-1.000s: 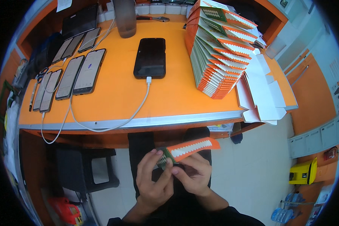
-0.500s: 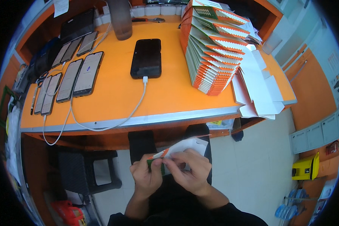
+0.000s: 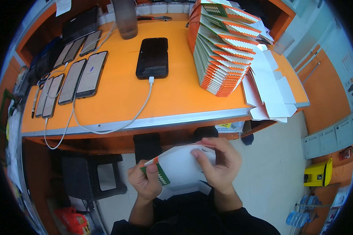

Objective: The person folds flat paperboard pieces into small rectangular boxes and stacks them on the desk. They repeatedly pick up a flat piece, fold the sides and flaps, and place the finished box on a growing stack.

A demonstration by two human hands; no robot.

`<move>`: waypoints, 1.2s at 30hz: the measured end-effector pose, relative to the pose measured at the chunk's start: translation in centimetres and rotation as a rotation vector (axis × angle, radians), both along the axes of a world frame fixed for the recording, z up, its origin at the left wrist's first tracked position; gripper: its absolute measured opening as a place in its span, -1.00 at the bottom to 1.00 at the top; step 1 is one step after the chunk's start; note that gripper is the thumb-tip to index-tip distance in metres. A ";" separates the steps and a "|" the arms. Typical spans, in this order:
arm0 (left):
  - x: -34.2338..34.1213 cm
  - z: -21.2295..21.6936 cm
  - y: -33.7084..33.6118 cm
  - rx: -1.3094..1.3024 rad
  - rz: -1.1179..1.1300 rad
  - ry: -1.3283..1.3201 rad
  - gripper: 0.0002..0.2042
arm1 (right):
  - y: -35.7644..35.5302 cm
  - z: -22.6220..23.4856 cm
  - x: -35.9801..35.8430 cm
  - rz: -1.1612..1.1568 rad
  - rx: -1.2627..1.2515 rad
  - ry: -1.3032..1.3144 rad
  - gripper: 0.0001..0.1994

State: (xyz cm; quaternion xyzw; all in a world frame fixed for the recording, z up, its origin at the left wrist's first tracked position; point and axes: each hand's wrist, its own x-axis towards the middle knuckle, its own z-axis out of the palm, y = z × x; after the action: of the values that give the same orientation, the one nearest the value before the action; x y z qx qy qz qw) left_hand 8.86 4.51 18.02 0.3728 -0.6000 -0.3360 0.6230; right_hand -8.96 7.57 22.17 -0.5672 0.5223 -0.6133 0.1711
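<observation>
Carton: a flat, unfolded cardboard box blank (image 3: 180, 166), white on its inner face with an orange, green and white printed edge, is held low in the view, below the front edge of the desk and above the person's lap.
Left hand: the left hand (image 3: 145, 181) is curled around the blank's left end, thumb and fingers pinching the printed edge.
Right hand: the right hand (image 3: 220, 164) grasps the blank's right side, fingers spread over the white face and the top fold.
Desk: an orange desk (image 3: 117, 94) lies just beyond the hands.
Stack: a fanned stack of folded cartons (image 3: 219, 47) of the same colours stands at the desk's right, with white flat blanks (image 3: 270, 94) beside it at the edge.
Phones: a black phone (image 3: 153, 57) with a white cable (image 3: 137, 113) lies mid-desk; a row of phones (image 3: 72, 78) lies at the left.
Floor: a dark stool (image 3: 96, 176) stands under the desk at the left, and a yellow container (image 3: 319, 173) sits far right.
</observation>
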 end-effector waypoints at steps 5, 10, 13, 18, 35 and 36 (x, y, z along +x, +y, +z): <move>0.0 -0.3 0.3 0.048 0.051 0.011 -0.59 | -0.8 -1.0 -0.4 0.030 -0.183 0.209 -0.71; 0.1 -0.6 0.3 0.121 0.046 0.124 -0.60 | -1.0 -0.3 -0.3 0.149 -0.130 0.206 -0.69; 0.5 -0.8 0.3 0.127 -0.066 0.147 -0.62 | -0.9 -0.1 -0.8 0.150 -0.045 0.197 -0.66; -0.1 0.0 -0.2 0.175 -0.082 0.189 -0.66 | -1.4 0.3 -1.9 0.237 -0.021 0.255 -0.66; 0.9 -0.2 0.5 0.091 0.068 0.040 -0.60 | -0.9 -0.8 -1.5 0.478 -0.097 0.213 -0.57; 1.0 -0.2 0.5 0.086 0.075 0.033 -0.59 | -0.9 -0.6 -1.5 0.467 -0.098 0.244 -0.56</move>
State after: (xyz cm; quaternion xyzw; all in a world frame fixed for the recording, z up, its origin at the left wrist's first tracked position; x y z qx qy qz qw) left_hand 9.83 4.98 17.86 0.4159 -0.5601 -0.3442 0.6283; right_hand -10.42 6.64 21.58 -0.7496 0.3636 -0.5089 0.2163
